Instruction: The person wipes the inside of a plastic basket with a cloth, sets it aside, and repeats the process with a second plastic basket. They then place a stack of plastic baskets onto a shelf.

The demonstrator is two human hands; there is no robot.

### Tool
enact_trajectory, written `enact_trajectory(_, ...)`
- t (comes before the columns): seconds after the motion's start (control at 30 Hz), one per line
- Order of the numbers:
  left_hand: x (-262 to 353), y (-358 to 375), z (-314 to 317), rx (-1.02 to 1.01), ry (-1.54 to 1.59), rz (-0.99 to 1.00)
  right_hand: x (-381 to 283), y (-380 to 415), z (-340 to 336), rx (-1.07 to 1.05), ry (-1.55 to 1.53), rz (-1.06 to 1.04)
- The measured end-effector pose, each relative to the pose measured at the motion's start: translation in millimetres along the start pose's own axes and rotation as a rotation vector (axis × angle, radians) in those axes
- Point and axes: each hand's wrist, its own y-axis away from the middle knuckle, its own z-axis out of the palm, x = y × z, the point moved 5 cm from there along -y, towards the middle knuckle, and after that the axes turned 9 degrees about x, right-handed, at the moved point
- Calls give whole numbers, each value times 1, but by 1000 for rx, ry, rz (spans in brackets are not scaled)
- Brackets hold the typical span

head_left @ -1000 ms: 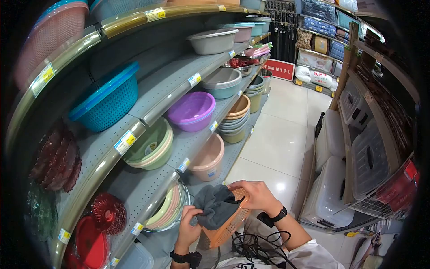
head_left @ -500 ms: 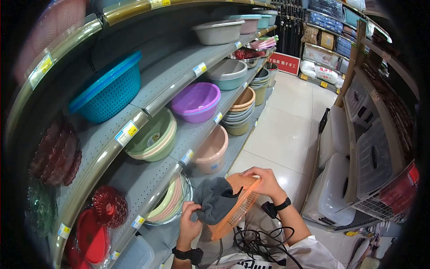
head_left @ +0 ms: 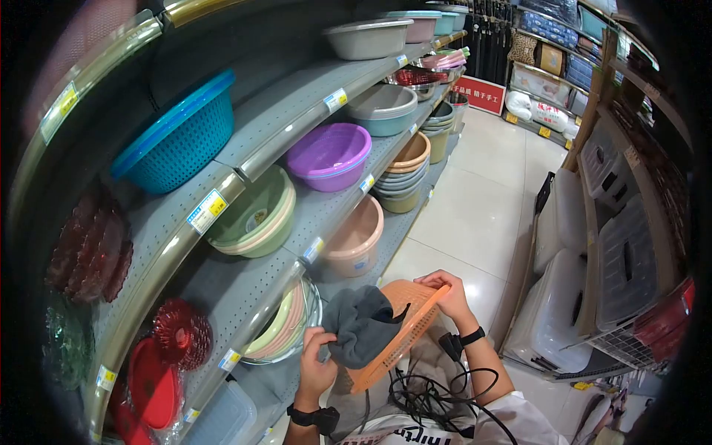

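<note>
The shelf (head_left: 267, 122) stands to the left of the basket (head_left: 404, 335). The basket is held up, tilted. The pink bucket (head_left: 356, 237) stands beyond the basket. The grey cloth (head_left: 363, 326) lies over the basket's left part. The cable (head_left: 429, 400) lies bundled on the near side. The right hand (head_left: 449, 297) has its fingers gripping the far right rim; the left hand's (head_left: 317, 363) fingers pinch the cloth's left edge.

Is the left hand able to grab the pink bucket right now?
Probably not: the left hand is busy holding the grey cloth, though the pink bucket itself looks uncovered.
</note>
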Motion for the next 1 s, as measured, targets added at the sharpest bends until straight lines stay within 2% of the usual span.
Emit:
enact_trajectory(0.17,-4,2,-3,26,14,9,36,3,-12,89,-7,68)
enact_trajectory(0.27,-8,1,-4,29,38,-13,74,12,-26,122,134,73)
enact_trajectory(0.33,-6,0,-3,34,47,-16,90,24,-27,231,5,264)
enact_trajectory(0.57,-4,-4,-2,56,43,-23,91,52,-26,322,-79,417)
enact_trajectory(0.63,-5,-3,-3,43,27,-3,79,51,-30,239,-50,436)
enact_trajectory(0.7,-6,0,-6,30,-1,-2,30,47,-28,154,283,89)
enact_trajectory(0.77,-1,3,-6,12,-105,79,-52,45,-12,192,664,-361)
enact_trajectory(0.83,7,2,-5,-7,-126,102,-116,46,6,73,734,-620)
enact_trajectory(0.9,14,1,-1,-25,-78,93,-156,42,25,-86,810,-756)
enact_trajectory(1.0,15,2,2,-87,-163,109,-159,40,50,-201,710,-729)
